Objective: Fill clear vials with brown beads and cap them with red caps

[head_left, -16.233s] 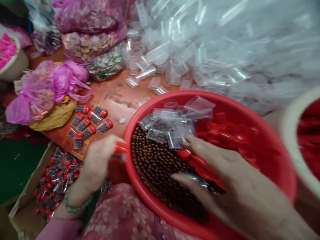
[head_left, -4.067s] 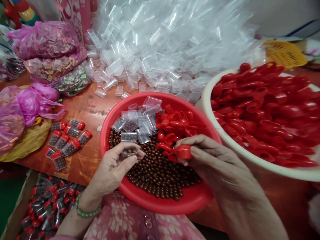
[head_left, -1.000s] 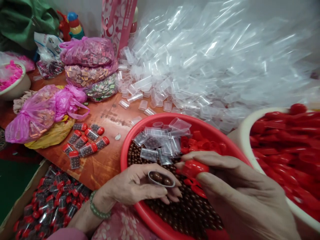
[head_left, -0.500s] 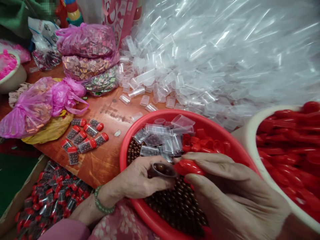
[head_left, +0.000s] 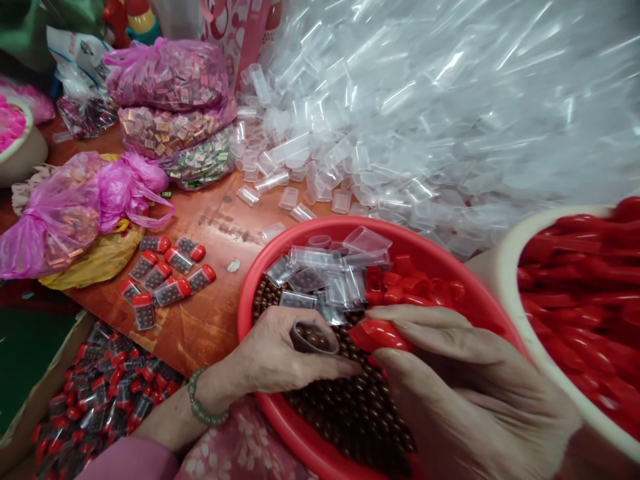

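Note:
My left hand point(head_left: 270, 360) is closed round a small clear container point(head_left: 313, 338) filled with brown balls, its mouth facing up. My right hand point(head_left: 450, 387) pinches a red cap point(head_left: 381, 335) just to the right of that mouth, almost touching it. Both hands hover over a red basin point(head_left: 250, 293) on my lap. The basin holds a bed of brown balls point(head_left: 350, 413), several empty clear containers point(head_left: 320, 273) and loose red caps point(head_left: 415, 290).
A white bowl point(head_left: 505, 267) heaped with red caps stands at the right. A big heap of clear containers point(head_left: 425, 113) fills the back. Several capped filled containers point(head_left: 165, 273) lie on the wooden table, more in a cardboard box point(head_left: 95, 400). Pink bags point(head_left: 80, 207) sit left.
The red cap in my right hand has closed in on the filled container in my left hand. The view has drifted slightly; both hands stay over the basin.

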Action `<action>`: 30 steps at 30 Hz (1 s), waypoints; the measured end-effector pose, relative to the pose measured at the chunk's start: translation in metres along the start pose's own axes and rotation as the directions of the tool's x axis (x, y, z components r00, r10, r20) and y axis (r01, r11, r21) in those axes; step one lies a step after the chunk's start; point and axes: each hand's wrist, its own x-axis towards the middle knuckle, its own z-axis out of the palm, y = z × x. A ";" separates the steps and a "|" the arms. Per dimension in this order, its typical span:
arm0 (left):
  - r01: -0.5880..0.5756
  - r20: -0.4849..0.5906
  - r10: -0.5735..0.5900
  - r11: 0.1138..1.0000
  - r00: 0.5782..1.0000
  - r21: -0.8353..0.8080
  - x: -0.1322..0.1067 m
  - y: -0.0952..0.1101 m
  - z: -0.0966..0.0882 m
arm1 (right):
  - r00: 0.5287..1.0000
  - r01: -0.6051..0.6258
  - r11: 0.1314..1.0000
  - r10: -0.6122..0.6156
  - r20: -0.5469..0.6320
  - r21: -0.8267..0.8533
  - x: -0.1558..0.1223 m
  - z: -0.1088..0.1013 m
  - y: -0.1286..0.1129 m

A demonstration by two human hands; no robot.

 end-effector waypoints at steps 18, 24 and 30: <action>-0.207 0.137 0.194 0.974 0.971 0.089 -0.001 -0.004 -0.001 | 0.920 0.378 0.893 -0.334 0.205 -0.245 -0.008 0.021 0.008; -0.167 0.176 0.167 0.986 0.970 -0.012 0.002 -0.004 -0.002 | 0.945 0.306 0.920 -0.262 0.198 -0.246 -0.012 0.021 0.010; -0.075 0.199 0.099 0.989 0.975 -0.125 0.004 -0.008 -0.009 | 0.898 0.404 0.866 -0.314 0.306 -0.295 -0.008 0.013 0.021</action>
